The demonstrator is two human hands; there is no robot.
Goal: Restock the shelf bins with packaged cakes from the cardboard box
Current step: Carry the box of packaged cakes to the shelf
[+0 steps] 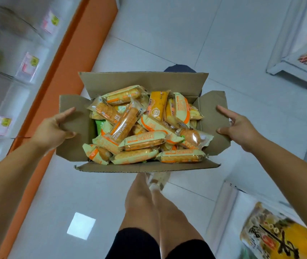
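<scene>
Packaged cakes (pixel 143 128) fill the cardboard box (pixel 143 81) to its rim, heaped loosely and lying at every angle. The box sits in front of the person's legs, above the white tiled floor (pixel 167 34), between the 2 hands. What supports it from below is hidden.

Most of the risk lies in the grip. The left hand (pixel 55 128) holds the left side flap with thumb and forefinger on top, its other fingers hidden behind the card. The right hand (pixel 240 128) holds the right flap the same way, its remaining fingers curled at the flap's outer edge. Flaps are thin, creased card, so if they carry the load they could fold or tear, and the box would then drop or tip. Any tilt toward the person would likely send the nearest cakes over the low near flap, since they already lie level with it. A dark rounded object (pixel 179 68) just beyond the box could also catch a foot.

Each cake is a long, soft roll in a glossy cream-and-orange wrapper. 1 wrapper reads "WAFFLE BREAD" and several have clear windows. Such film is probably slippery and crushes easily. Shelf bins (pixel 9 71) with pink price labels (pixel 29 65) stand to the left.
</scene>
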